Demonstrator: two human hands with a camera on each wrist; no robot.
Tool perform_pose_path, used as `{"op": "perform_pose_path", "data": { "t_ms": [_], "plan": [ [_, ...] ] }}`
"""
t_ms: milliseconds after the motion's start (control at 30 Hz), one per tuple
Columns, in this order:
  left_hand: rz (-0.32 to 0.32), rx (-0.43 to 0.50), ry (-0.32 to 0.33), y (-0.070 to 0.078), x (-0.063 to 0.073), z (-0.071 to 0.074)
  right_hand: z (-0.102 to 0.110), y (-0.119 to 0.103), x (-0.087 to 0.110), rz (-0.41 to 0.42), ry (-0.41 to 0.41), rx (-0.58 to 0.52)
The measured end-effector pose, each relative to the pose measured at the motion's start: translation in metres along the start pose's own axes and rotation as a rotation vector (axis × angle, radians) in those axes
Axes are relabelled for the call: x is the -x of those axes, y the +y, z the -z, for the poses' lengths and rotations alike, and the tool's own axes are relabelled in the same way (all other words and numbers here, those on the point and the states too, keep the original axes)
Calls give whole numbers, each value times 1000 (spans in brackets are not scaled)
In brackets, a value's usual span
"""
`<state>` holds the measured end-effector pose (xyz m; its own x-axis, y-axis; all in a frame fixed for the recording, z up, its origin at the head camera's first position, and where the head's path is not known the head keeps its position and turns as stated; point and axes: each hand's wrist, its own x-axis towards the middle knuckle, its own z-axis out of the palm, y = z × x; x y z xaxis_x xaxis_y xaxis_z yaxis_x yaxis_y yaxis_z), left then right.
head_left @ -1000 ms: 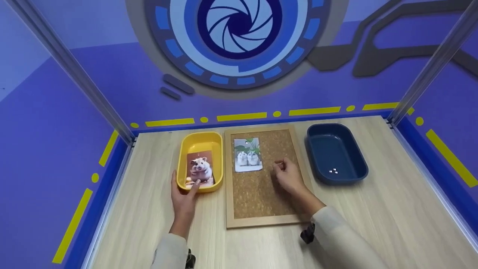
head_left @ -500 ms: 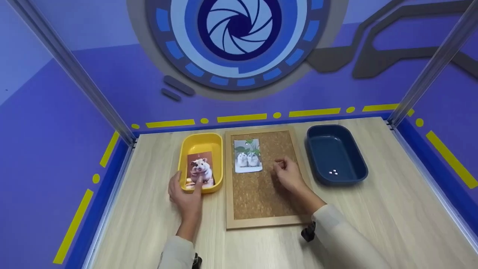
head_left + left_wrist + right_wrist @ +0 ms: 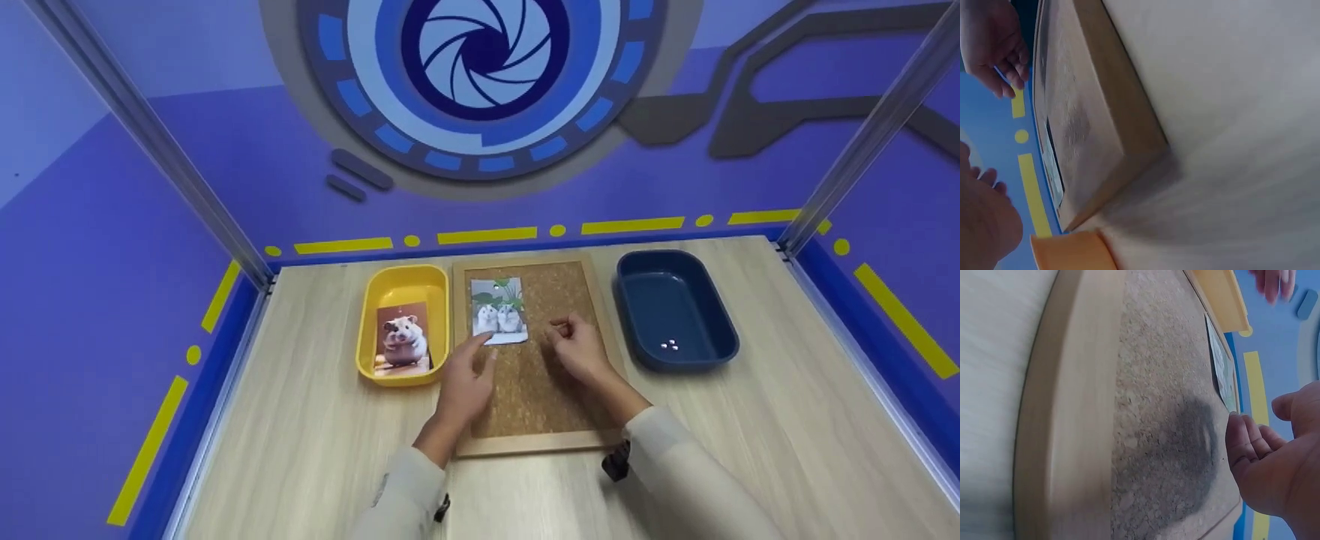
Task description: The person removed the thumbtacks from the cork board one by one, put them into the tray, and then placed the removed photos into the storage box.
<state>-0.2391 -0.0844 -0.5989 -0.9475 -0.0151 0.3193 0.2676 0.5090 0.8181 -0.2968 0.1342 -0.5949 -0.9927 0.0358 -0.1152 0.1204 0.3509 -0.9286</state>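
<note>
In the head view, a framed cork board [image 3: 525, 405] lies in the middle of the table. A photo card of two hamsters [image 3: 499, 311] is on its upper left part, with a small shiny dot near its top edge. My left hand [image 3: 465, 386] hovers over the board's left side, fingers extended, fingertips near the card's lower edge. Over the board's right half is my right hand [image 3: 581, 352], fingers loosely bent. From the right wrist view, the right hand's thumb [image 3: 1283, 405] stands apart from its fingers, and nothing shows between them.
Left of the board stands a yellow tray [image 3: 365, 330] holding a photo card of one hamster [image 3: 403, 337]. A dark blue tray [image 3: 660, 300] on the right contains a few small shiny pieces [image 3: 670, 345]. Blue-purple panels [image 3: 187, 172] enclose the table's back and sides.
My left hand has left the yellow tray's front rim and moved right, over the board near the two-hamster card. The one-hamster card stays in the tray. My right hand has hardly moved.
</note>
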Motion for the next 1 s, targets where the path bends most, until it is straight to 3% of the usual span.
{"op": "perform_pose_path", "data": {
  "t_ms": [167,367,600,767,1000],
  "plan": [
    [8,-116,-167,-12,-6,-19,-4,1,-1,-25,-9,-16],
    [85,-313,-233,-26,-15,-27,-10,1,-5,-52,-16,-5],
    [189,-428,-232,-37,-32,-32,-27,-1,-12,-80,-66,39],
    [177,-552,-217,-43,-33,-35,-46,-4,-20,-76,-101,58],
    [181,-570,-188,-43,-37,-43,-59,-2,-36,-46,-45,127]
  ]
}}
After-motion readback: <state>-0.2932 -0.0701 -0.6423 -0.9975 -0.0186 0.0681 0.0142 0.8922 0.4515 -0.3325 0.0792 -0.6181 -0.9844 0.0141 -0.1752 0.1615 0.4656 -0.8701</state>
